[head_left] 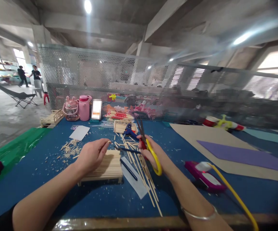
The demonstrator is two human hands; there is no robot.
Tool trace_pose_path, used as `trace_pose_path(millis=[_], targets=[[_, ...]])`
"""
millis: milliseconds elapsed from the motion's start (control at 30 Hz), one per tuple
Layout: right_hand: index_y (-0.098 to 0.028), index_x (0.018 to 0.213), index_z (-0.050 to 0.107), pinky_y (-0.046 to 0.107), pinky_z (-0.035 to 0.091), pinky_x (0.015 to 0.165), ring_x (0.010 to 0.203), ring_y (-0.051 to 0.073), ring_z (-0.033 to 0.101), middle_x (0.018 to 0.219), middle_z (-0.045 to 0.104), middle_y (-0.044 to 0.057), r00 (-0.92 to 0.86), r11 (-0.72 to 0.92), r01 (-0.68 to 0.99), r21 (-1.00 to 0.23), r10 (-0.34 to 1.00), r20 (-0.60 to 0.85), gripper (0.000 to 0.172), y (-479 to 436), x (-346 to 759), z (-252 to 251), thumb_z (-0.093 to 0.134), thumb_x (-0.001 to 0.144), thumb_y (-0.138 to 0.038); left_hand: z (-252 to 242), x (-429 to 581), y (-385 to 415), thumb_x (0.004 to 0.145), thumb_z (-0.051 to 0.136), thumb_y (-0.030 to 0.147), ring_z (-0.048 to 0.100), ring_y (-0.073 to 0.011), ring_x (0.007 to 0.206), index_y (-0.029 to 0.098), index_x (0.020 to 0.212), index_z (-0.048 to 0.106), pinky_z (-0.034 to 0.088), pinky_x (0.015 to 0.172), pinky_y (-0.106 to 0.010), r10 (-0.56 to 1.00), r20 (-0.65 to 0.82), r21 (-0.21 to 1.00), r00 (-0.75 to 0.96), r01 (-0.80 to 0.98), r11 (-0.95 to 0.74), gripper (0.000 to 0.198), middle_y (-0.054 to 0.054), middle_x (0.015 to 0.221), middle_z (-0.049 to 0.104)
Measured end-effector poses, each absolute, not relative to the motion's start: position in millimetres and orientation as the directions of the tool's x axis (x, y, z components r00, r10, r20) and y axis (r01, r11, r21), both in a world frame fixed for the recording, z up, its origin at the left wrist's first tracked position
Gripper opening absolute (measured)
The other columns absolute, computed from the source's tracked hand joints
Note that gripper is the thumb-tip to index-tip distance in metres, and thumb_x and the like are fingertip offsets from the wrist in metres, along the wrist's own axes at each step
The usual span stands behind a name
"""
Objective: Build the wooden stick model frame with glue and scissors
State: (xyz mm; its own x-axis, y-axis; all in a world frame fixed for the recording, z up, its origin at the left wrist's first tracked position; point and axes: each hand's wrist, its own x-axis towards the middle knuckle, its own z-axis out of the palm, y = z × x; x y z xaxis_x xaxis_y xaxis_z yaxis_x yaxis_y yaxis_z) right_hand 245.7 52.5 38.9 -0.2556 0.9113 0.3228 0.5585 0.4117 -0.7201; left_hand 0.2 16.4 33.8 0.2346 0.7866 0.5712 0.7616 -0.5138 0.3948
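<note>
My left hand (93, 155) is closed in a pinch above a small platform of wooden sticks (107, 166). A short pale stick end (109, 141) shows at its fingertips. In my right hand (154, 150) are scissors with yellow handles (157, 162), their dark blades pointing up and slightly apart. A slim dark tool (129, 150) reaches left from the same hand, its kind unclear. Under and beside this hand lie several loose wooden sticks (151, 183). Between the hands, a dark pen-like tool (129, 168) rests on a white paper strip (140, 189).
Wood scraps (69, 148) and a white card (79, 132) lie at left. Blue pliers (130, 131), a pink bottle (84, 107) and a perforated screen (81, 70) stand farther back. At right are a purple device (205, 179), a yellow cable (235, 194) and a purple sheet (240, 156).
</note>
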Motion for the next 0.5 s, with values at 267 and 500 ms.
trace_pose_path(millis=[267, 500], targets=[[-0.019, 0.111, 0.046, 0.031, 0.043, 0.076, 0.085, 0.019, 0.053, 0.100, 0.055, 0.008, -0.454, 0.678, 0.567, -0.467, 0.731, 0.510, 0.050, 34, 182, 44, 0.061, 0.071, -0.044, 33, -2, 16, 0.089, 0.037, 0.032, 0.061, -0.0136, 0.064, 0.018, 0.091, 0.058, 0.044, 0.060, -0.023, 0.733, 0.672, 0.473, 0.105, 0.701, -0.534, 0.025, -0.002, 0.072, 0.067], [-0.020, 0.112, 0.046, 0.034, 0.043, 0.079, 0.089, 0.021, 0.052, 0.102, 0.055, 0.008, -0.441, 0.639, 0.586, -0.497, 0.767, 0.466, 0.054, 20, 182, 30, 0.063, 0.069, -0.047, 30, 3, 10, 0.085, 0.045, 0.028, 0.057, -0.0115, 0.058, 0.018, 0.086, 0.062, 0.043, 0.057, -0.021, 0.652, 0.759, 0.440, 0.013, 0.727, -0.527, 0.019, -0.002, 0.068, 0.065]])
